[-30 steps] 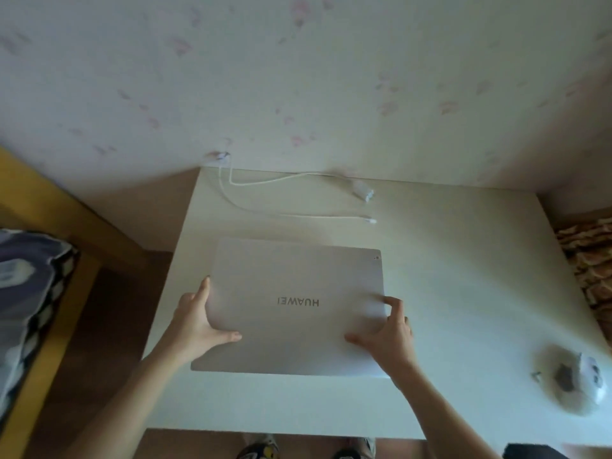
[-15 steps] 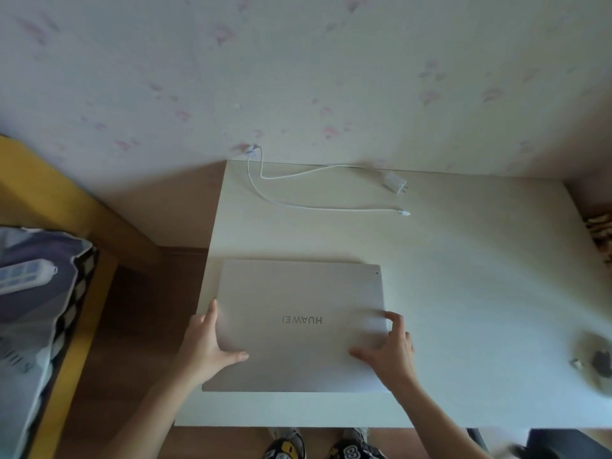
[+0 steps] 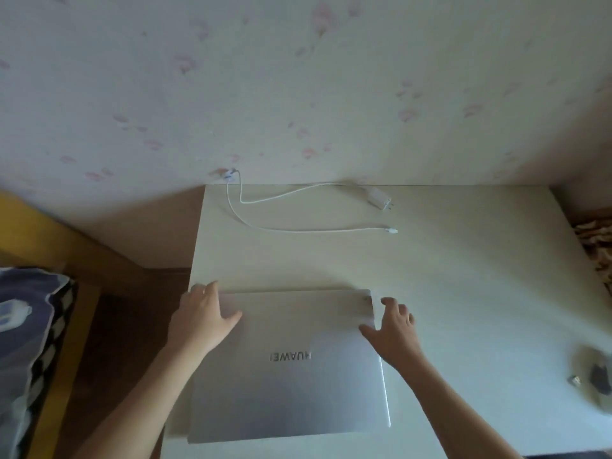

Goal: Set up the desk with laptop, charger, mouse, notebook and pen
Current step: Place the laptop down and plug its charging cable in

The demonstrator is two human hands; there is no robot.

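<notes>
A closed silver laptop (image 3: 291, 369) lies on the white desk (image 3: 463, 276), near its front left. My left hand (image 3: 202, 319) holds its far left corner, thumb on the lid and fingers over the edge. The far right corner is held by my right hand (image 3: 394, 332), whose thumb lies on the lid with the fingers down the side. A white charger (image 3: 377, 197) rests at the back of the desk. Its cable (image 3: 298, 230) loops across the top to a free plug end. A blurred, rounded pale thing with dark patches (image 3: 596, 382), perhaps the mouse, sits at the right edge.
The desk stands against a pale flowered wall (image 3: 298, 94). A yellow wooden bed frame (image 3: 49, 233) and a patterned pillow (image 3: 23, 326) are at the left, across a strip of brown floor (image 3: 132, 326). A brown patterned surface (image 3: 596, 240) borders the desk's right side.
Both hands have slid from the near sides of the laptop up to its far corners. The view has moved closer, so the laptop looks bigger and lower in frame.
</notes>
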